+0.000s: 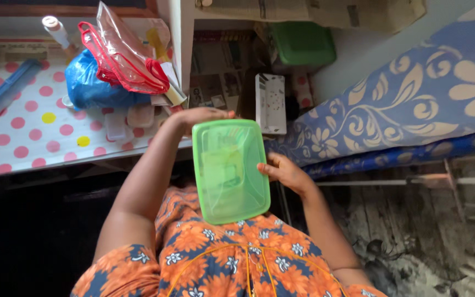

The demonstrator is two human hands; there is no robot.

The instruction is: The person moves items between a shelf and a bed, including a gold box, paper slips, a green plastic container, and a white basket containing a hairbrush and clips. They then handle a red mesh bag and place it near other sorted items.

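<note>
A green translucent plastic box point(229, 170) with its lid on is held up in front of my orange flowered dress point(221, 258). Something pale shows faintly through the lid. My left hand point(202, 115) curls over the box's far short edge. My right hand point(284, 171) grips its right long edge, with the fingers on the rim. Both hands hold the box between a polka-dot table and a bed.
The polka-dot table point(34, 132) at the left carries a blue plastic bag point(92, 85), a clear red-trimmed pouch point(122, 52), a small bottle point(56, 27) and a blue comb point(1, 93). A white socket strip point(270, 103) and a green box point(303, 44) sit in the shelf. A blue flowered mattress point(413, 104) lies at the right.
</note>
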